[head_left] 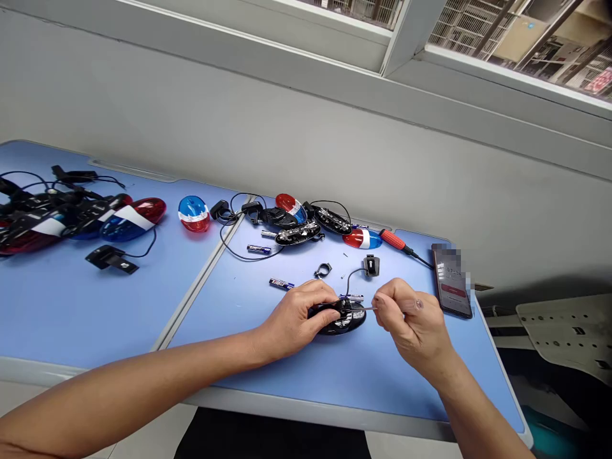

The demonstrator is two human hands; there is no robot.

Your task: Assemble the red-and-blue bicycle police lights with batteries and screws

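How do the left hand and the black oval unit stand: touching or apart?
Touching. The head view shows the left hand clasping the black oval unit at its left end, thumb laid over it.

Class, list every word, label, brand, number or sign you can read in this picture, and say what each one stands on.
No text reads with certainty.
Phone: digits on the screen, too blurred and partly pixelated to quote; any smaller wording is unreadable.
Batteries: pale lettering on dark wrappers, too small to read.
Black case under the left hand: pale marks; I cannot tell lettering from glare.
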